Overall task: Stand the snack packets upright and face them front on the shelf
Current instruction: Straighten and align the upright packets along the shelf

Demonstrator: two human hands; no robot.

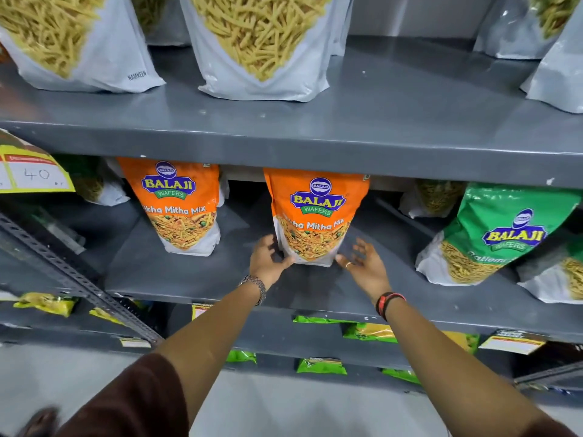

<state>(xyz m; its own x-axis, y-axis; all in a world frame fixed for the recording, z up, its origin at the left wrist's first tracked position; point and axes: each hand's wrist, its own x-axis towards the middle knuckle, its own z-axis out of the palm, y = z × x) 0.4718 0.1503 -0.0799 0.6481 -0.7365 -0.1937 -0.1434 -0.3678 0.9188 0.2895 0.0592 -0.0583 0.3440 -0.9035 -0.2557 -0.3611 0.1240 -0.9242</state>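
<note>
Our two hands flank an orange snack packet on the middle shelf.

We see the middle orange packet [315, 216] standing upright, front label toward us, on the grey shelf [195, 279]. Our left hand [268, 260] is at its lower left corner, thumb touching the base, grip wide. Our right hand [362, 263] is just beside the lower right corner, fingers spread, grip wide and holding nothing. A second orange packet [179, 203] stands upright to the left, well apart. A green packet [495, 234] leans tilted at the right. Pale packets [262, 42] stand on the upper shelf [378, 99].
</note>
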